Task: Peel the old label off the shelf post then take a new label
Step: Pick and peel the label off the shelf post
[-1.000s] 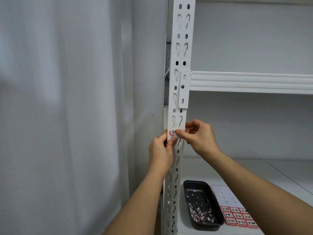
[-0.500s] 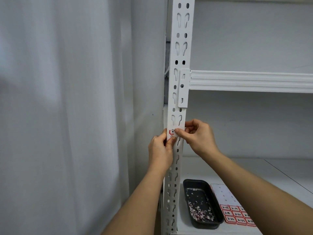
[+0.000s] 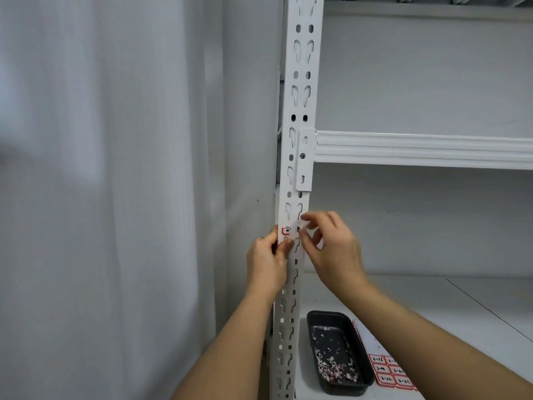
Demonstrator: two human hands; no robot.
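White steel shelf post (image 3: 300,111), grey wall behind; left hand (image 3: 266,261) gripping post, right hand (image 3: 331,249) pinching old label (image 3: 290,230).

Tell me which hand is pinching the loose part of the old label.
The right hand: its fingertips pinch the old label, while the left hand only grips the shelf post below.

Both hands meet at the old label (image 3: 289,231) on the white shelf post (image 3: 300,116).

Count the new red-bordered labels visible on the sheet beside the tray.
6 at least: on the label sheet, right of the black tray, in rows of two; the forearm and the frame's edge may hide more.
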